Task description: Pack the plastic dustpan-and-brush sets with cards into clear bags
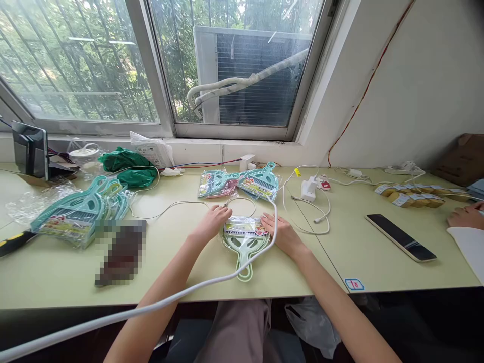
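Observation:
A mini dustpan and brush set [247,247] in pale green plastic lies on the table in front of me, in a clear wrapper with a printed label. Its handle points toward me. My left hand [214,220] grips the wrapper's upper left corner with bent fingers. On the opposite side, my right hand [283,233] holds the right edge, fingertips over the label. Just beyond lie more wrapped sets, a turquoise and pink one [216,183] and a turquoise one [260,182]. A white cable [204,285] crosses in front of the green set's handle.
Left, a pile of turquoise sets [75,217] lies beside a black-yellow handle [15,243] and a blurred dark object [123,252]. Right are a white plug adapter [309,188], loose cables, a phone [401,237] and another person's hand [467,217]. A window stands behind.

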Demonstrator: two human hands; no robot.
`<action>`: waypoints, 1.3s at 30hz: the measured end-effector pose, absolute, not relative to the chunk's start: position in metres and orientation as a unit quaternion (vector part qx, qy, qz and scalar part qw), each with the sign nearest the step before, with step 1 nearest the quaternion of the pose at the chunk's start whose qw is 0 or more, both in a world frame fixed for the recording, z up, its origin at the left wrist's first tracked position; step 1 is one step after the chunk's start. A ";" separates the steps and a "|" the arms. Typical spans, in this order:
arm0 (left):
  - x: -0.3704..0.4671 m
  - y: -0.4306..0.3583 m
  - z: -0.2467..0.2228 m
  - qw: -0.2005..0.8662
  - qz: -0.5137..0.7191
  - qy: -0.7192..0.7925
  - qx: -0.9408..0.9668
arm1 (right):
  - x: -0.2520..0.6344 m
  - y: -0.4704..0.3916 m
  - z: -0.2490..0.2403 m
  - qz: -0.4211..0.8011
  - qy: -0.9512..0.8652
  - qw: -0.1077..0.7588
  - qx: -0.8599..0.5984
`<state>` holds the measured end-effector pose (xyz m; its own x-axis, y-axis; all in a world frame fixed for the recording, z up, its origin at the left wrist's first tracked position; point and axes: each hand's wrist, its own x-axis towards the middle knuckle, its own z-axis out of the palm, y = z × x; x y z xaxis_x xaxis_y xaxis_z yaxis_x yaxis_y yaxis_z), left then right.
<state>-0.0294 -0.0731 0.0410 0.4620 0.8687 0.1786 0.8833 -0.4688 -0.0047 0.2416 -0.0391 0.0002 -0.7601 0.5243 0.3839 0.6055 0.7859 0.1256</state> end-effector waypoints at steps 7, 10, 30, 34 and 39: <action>-0.027 -0.065 0.024 -0.059 -0.096 -0.448 -0.887 | 0.242 -0.037 0.002 -0.024 -0.947 0.150 -0.283; -0.026 -0.065 0.025 -0.095 -0.100 -0.457 -0.879 | 0.242 -0.037 0.003 0.004 -0.943 0.148 -0.299; -0.046 -0.087 0.005 -0.044 -0.178 -0.469 -0.864 | 0.243 -0.041 0.008 0.000 -0.912 0.164 -0.376; -0.043 -0.095 0.017 -0.046 -0.145 -0.476 -0.866 | 0.244 -0.041 0.005 0.011 -0.908 0.174 -0.381; -0.042 -0.105 0.025 -0.033 -0.148 -0.448 -0.881 | 0.249 -0.038 0.002 0.049 -0.898 0.194 -0.391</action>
<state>-0.0422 -0.1048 0.0253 0.5543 0.7995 0.2316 0.7796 -0.5961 0.1919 0.2491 -0.0383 0.0023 -0.6190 0.7218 0.3097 0.6835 0.6893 -0.2403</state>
